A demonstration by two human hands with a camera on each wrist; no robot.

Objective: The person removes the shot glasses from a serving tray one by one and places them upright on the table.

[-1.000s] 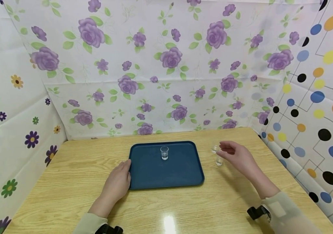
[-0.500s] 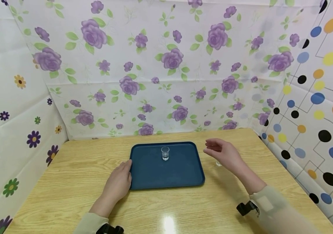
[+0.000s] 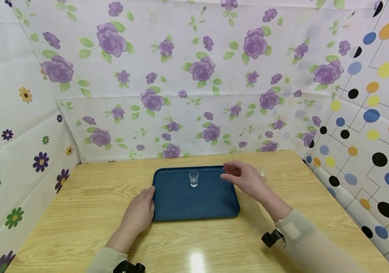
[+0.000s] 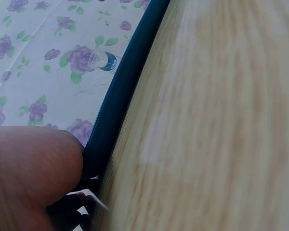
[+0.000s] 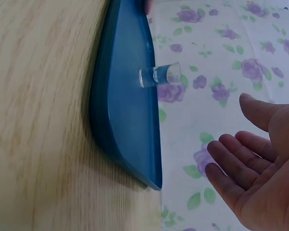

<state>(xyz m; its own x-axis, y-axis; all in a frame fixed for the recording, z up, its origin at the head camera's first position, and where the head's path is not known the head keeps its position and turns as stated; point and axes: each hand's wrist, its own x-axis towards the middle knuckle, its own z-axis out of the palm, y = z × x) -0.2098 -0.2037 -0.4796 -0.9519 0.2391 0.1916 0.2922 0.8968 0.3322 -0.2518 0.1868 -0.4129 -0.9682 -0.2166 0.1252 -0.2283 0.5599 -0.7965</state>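
Note:
A dark blue tray (image 3: 180,204) lies on the wooden table. One small clear glass (image 3: 193,179) stands upright on its far middle. My right hand (image 3: 230,173) hovers open over the tray's right rim, fingers pointing toward that glass, a short gap away. In the right wrist view the palm (image 5: 260,159) is empty, with the glass (image 5: 159,74) and tray (image 5: 130,106) ahead. My left hand (image 3: 146,198) rests on the table, fingertips against the tray's left rim. The left wrist view has a finger (image 4: 33,168) touching the rim (image 4: 120,91).
Another small clear glass (image 3: 263,174) stands on the table just right of my right hand, partly hidden by it. Patterned sheets wall in the table on the left, back and right. The table's near edge lies below my forearms.
My right hand has moved left, from beside the glasses on the table to above the tray's right rim. The left hand has stayed at the tray's left rim.

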